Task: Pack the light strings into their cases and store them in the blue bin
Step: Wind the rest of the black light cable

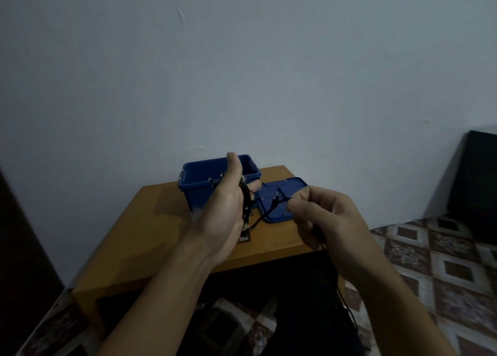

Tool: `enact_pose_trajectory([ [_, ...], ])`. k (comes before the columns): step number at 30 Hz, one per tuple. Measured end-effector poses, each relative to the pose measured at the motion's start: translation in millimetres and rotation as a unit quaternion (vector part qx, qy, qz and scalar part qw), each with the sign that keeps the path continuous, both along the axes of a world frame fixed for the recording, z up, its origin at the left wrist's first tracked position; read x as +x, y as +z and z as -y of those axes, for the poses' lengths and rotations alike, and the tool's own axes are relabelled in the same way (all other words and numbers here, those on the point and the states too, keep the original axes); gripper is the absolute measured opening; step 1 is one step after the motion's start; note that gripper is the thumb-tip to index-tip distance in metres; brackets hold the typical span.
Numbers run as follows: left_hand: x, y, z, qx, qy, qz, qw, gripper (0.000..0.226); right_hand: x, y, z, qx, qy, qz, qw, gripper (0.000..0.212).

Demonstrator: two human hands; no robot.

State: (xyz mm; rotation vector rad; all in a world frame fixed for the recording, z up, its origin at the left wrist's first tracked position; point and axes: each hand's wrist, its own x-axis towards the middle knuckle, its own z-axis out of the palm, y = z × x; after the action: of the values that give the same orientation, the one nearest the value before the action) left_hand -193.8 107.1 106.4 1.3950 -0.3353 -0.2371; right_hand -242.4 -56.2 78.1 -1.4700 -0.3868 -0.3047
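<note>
Gripping a coiled black light string (245, 197), left hand (223, 207) half-hides the blue plastic bin (194, 191); right hand (325, 216) pinches it farther along; dangling small tag (245, 238) unreadable.

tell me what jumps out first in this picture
In mid-frame the left hand holds a coiled black light string, while the right hand pinches its loose wire. Behind them, an open blue plastic bin stands on a wooden table, its blue lid lying flat to the right.
</note>
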Motion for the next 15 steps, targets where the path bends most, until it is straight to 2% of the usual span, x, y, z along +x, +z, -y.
enact_pose_trajectory([
  [4, 0.8, -1.1, -0.9, 0.029, -0.027, -0.023, 0.999, 0.092, -3.4, 0.3, -4.2, 0.009, -0.008, 0.042, 0.999, 0.02],
  [9, -4.0, -1.8, -3.6, 0.147, -0.059, 0.002, 0.987, 0.102, -5.2, 1.5, -8.3, 0.0, -0.023, 0.104, 0.994, 0.019],
  [12, -10.2, 0.1, -6.7, 0.155, -0.117, 0.004, 0.981, 0.099, -8.3, 3.6, -10.5, 0.032, 0.025, 0.135, 0.99, 0.017],
  [15, -17.2, 2.2, -7.8, 0.162, -0.132, 0.016, 0.978, 0.094, -4.9, 1.3, -9.5, -0.001, -0.011, 0.17, 0.985, 0.014],
])
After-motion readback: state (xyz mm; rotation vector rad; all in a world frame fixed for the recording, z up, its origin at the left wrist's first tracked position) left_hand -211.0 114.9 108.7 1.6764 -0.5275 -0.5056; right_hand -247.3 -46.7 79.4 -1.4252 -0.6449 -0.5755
